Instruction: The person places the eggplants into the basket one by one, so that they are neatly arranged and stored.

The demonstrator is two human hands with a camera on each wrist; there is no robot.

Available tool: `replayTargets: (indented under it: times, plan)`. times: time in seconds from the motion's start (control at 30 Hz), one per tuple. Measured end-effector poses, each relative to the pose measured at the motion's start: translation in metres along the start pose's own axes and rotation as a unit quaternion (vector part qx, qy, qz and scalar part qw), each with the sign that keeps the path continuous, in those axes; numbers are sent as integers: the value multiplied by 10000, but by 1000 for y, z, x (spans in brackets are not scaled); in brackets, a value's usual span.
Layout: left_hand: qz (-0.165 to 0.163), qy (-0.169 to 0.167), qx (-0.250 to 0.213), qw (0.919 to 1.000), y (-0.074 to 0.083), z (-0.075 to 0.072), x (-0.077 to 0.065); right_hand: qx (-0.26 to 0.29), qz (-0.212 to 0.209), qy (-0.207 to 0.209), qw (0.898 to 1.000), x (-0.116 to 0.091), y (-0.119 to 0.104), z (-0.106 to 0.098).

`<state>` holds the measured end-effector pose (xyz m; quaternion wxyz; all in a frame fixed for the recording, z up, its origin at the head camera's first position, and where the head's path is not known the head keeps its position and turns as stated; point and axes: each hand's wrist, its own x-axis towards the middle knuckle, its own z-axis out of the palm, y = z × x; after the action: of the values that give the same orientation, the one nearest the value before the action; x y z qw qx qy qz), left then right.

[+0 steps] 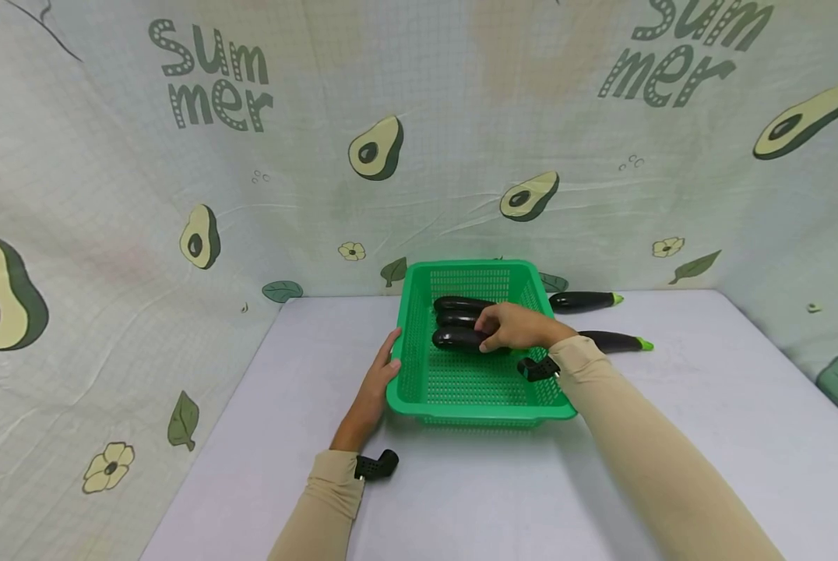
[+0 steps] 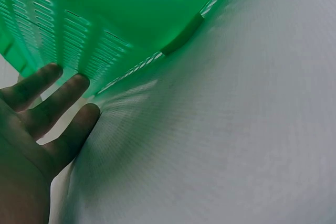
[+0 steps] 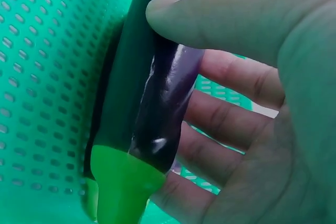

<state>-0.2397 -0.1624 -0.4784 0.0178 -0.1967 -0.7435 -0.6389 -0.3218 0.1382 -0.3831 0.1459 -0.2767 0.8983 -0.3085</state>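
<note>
A green perforated plastic basket [image 1: 482,409] stands on the table with three glossy dark eggplants lying side by side in it. My right hand [image 1: 520,326] reaches over the basket's right side and grips the nearest eggplant [image 1: 455,338]. In the right wrist view, the thumb lies across this eggplant [image 3: 149,93] and the other fingers come round its far side; its green stem end points down the frame. My left hand [image 1: 375,387] is at the basket's left side. Its fingers are extended, with fingertips against the slotted outer wall in the left wrist view.
Two more eggplants lie on the white table [image 1: 461,499] right of the basket: one farther back [image 1: 582,301], one nearer [image 1: 611,341] and partly behind the right forearm. A cloth printed with avocados [image 1: 377,148] hangs behind the table.
</note>
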Motion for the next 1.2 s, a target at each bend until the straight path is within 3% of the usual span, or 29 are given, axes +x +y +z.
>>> replayTargets:
  times: [0.4, 0.87, 1.2]
  plan:
    - [-85, -186, -69, 9998, 0, -2, 3, -337, -48, -104, 9994, 0, 0, 2]
    - [3, -23, 109, 9999, 1, -1, 1, -802, -4, -137, 9967, 6, 2, 5]
    - [-138, -292, 155, 9994, 40, -1, -6, -798, -116, -167, 9966, 6, 0, 6]
